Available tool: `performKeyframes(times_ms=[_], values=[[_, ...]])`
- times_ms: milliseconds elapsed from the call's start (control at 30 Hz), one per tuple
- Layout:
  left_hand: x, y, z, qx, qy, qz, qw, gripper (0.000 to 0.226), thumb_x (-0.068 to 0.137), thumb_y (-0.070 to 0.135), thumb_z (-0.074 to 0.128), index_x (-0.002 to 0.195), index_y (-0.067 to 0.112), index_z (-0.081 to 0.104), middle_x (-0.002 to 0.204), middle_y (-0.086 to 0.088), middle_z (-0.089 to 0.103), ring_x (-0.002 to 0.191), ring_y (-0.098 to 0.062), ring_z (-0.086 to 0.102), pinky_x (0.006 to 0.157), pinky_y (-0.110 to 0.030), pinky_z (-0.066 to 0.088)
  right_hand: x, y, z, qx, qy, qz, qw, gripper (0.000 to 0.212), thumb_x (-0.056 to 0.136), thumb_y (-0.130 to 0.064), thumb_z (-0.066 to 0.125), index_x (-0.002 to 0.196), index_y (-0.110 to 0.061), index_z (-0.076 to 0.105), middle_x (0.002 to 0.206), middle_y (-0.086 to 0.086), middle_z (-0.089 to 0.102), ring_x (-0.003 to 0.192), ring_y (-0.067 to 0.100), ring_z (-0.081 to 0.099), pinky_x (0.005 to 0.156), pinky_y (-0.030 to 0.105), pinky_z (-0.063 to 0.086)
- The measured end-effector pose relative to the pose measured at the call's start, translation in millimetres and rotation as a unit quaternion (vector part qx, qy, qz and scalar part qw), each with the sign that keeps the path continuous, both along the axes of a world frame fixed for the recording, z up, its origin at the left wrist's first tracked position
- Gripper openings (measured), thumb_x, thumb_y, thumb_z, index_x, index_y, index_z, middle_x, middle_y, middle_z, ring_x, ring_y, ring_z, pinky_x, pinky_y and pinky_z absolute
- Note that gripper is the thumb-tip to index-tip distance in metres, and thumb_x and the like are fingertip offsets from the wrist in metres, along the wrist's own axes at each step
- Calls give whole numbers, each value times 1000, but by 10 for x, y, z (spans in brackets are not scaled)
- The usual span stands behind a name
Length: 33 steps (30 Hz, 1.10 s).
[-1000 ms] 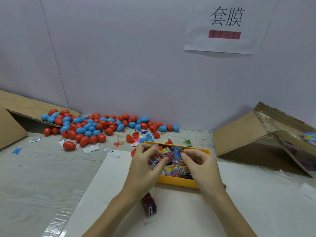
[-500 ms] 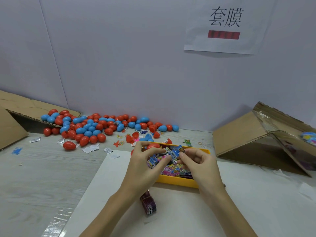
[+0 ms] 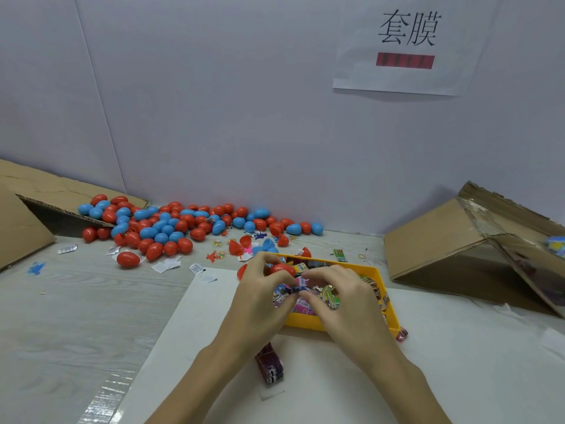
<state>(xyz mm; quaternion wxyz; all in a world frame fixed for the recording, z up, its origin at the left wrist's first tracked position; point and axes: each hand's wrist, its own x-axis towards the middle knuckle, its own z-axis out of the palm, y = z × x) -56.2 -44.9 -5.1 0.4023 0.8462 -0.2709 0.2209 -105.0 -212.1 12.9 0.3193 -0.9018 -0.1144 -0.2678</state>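
Both hands meet over the yellow tray (image 3: 380,278). The left hand (image 3: 260,298) and right hand (image 3: 345,301) each have their fingers curled in, and they pinch one small blue packet (image 3: 298,289) between thumb and fingertips. The packet hangs just above the heap of coloured packets that fills the tray, nearer its left end.

A red egg (image 3: 282,268) lies at the tray's far left corner, just beyond the left fingers. The tray sits on a white sheet (image 3: 474,377); its front wall faces the person and its far rim reaches just past the sheet's far edge. A dark bundle (image 3: 270,362) lies on the sheet under the left wrist, just in front of the tray. A small red piece (image 3: 402,334) touches the tray's right front corner.

Left of the sheet the bench (image 3: 76,316) is bare wood, with paper scraps (image 3: 166,266) near the sheet's far left corner. Beyond them a pile of red and blue eggs (image 3: 171,224) runs along the foot of the wall (image 3: 214,117), well apart from the hands. A cardboard box (image 3: 18,221) closes the left end of the bench. A second box (image 3: 443,240) lies tipped on the right, its open mouth near the tray's right end with a narrow strip of bench between them. A paper sign (image 3: 409,41) is stuck high on the wall.
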Motion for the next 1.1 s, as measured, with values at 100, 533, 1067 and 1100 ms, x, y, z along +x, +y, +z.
performKeyframes(times_ms=[100,533,1067,1100], values=[[7,16,-12,-10,4,-16,1000,14,83,16,83,96,17,77,115,1,53,108,-15,56,91,-31,51,9,28,-39,-46,5,-8,999,15,95,-24,72,109,-25,74,102,-13,66,101,6,57,89,23,48],[-56,-43,67,-87,72,-99,989,40,98,12,65,131,34,59,114,11,65,106,-6,64,89,-15,50,81,-213,-13,303,105,-99,942,19,88,-38,77,78,-23,81,76,-7,77,79,14,75,77,45,62],[-71,-80,36,-125,76,-87,985,29,88,15,79,112,22,65,104,15,67,101,-6,67,83,-17,55,68,-49,-39,340,110,-76,931,19,89,-39,75,96,-23,84,76,-13,78,80,7,75,78,38,63],[-73,-80,40,-129,77,-86,985,30,88,14,80,112,22,65,104,15,68,101,-6,68,83,-17,55,69,-49,-43,342,110,-72,930,18,89,-38,75,96,-24,84,78,-13,78,81,7,75,78,37,63]])
